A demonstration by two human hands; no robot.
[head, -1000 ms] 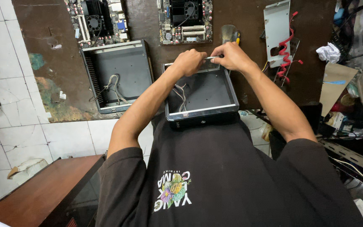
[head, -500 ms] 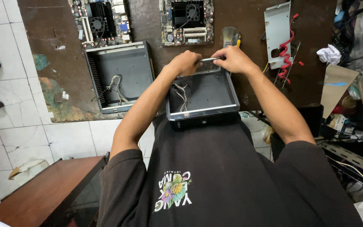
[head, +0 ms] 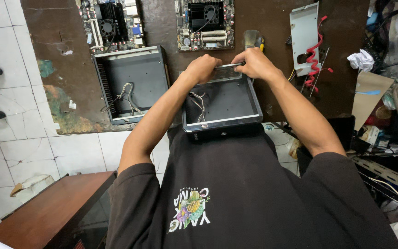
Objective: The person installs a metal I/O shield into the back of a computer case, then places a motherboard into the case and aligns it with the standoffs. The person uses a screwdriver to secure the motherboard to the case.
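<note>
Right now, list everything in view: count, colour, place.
small open case: 1, dark grey, at the table's near edge, loose wires inside
metal strip: 1, silver, along that case's far rim, under both hands
second open case: 1, dark grey, left of the first, wires inside
circuit boards: 2, green with black fans, at the far side of the table
metal bracket plate: 1, silver, to the right, red coiled cable on it
crumpled paper: 1, white, far right
table: 1, worn brown
floor tiles: white, left
left hand: on the strip's left end
right hand: on the strip's right end
</note>
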